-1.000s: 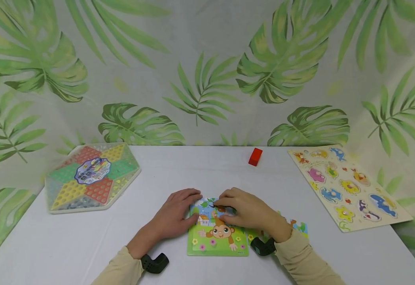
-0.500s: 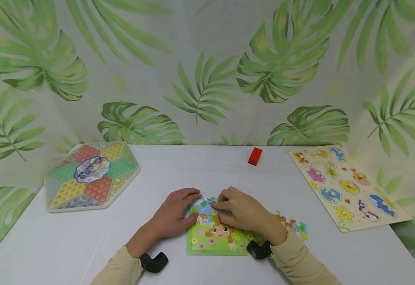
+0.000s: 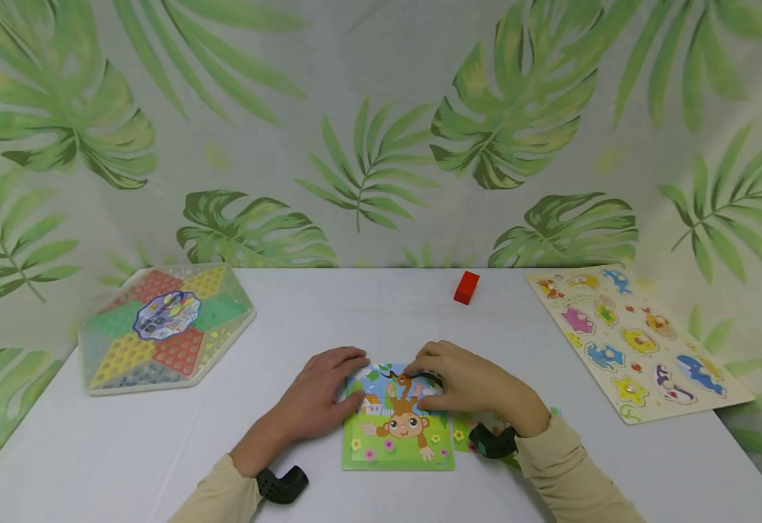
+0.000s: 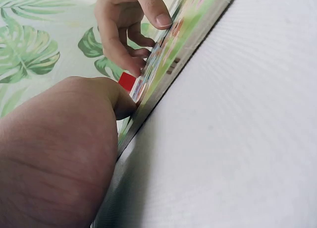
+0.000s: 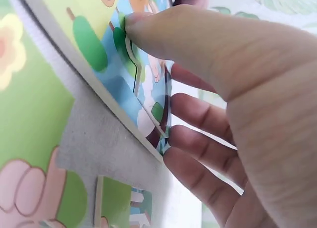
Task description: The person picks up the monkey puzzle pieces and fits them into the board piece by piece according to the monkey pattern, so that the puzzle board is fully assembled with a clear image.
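A square monkey jigsaw puzzle (image 3: 396,443) lies flat on the white table, its picture showing a monkey hanging by its tail. My left hand (image 3: 322,388) rests along its left edge, with the thumb touching the board near the little house. At the right side, the thumb of my right hand (image 3: 462,378) touches the picture, beside a visible seam in the right wrist view. The other fingers of that hand (image 5: 198,139) are loosely bent along the puzzle's far edge. Neither hand visibly holds a loose piece.
Partly under my right forearm lie other puzzle pieces (image 3: 462,436). A hexagonal Chinese checkers box (image 3: 178,330) stands at the back left. A red block (image 3: 466,288) is at the back, and a wooden animal peg puzzle (image 3: 635,341) is at the right.
The right hand pressed at the upper middle of the picture, then moved right, uncovering the monkey's tail and the branch. My left hand has stayed in place.
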`<move>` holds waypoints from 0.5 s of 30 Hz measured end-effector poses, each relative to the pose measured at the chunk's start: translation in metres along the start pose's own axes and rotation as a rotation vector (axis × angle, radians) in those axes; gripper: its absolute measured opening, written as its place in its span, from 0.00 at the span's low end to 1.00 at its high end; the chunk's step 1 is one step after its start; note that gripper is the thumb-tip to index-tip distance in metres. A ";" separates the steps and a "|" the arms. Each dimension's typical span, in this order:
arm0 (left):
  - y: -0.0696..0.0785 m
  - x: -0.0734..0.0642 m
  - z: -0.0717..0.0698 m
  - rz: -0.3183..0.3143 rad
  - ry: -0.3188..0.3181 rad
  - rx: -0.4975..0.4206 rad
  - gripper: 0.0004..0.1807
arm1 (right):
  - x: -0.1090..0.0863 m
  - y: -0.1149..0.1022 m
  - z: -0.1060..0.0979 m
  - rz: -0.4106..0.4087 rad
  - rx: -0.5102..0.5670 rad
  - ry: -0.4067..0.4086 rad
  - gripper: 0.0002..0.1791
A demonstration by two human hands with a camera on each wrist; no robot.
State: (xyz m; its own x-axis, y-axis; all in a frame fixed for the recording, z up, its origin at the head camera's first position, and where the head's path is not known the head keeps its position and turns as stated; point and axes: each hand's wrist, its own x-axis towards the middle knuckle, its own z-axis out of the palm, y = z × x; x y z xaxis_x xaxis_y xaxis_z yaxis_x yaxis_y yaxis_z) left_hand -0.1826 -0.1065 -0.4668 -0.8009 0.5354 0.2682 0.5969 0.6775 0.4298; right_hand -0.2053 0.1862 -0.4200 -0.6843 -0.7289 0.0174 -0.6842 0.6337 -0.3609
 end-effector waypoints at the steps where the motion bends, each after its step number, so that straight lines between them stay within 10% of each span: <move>1: 0.000 0.000 -0.001 0.000 -0.002 0.001 0.28 | 0.000 0.000 0.000 -0.008 -0.007 -0.002 0.24; 15: 0.000 -0.001 -0.001 0.001 0.004 -0.019 0.27 | -0.008 -0.002 -0.004 0.018 0.011 -0.013 0.22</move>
State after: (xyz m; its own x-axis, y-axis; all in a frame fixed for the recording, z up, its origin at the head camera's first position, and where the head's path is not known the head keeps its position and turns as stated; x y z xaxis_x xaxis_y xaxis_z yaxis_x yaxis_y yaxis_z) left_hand -0.1820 -0.1071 -0.4658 -0.8005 0.5341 0.2720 0.5966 0.6672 0.4460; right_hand -0.1996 0.1923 -0.4155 -0.6930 -0.7209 -0.0010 -0.6690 0.6436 -0.3717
